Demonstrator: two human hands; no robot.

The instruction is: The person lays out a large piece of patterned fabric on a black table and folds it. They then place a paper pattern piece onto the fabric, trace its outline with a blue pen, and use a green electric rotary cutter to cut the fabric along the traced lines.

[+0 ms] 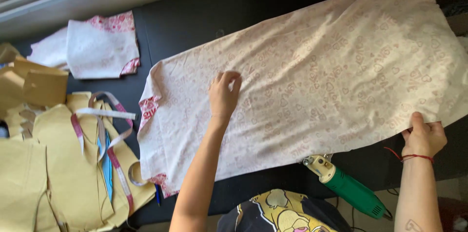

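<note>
The left hand lies palm down with fingers curled slightly, forearm reaching forward. The right hand pinches closed, thumb on top, wrist bearing a red string.

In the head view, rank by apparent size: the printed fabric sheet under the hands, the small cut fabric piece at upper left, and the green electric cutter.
1. Printed fabric sheet, by far the largest.
2. Small cut fabric piece.
3. Green electric cutter, though it lies nearer the camera and partly under the sheet, so this gap is unsure.
</note>
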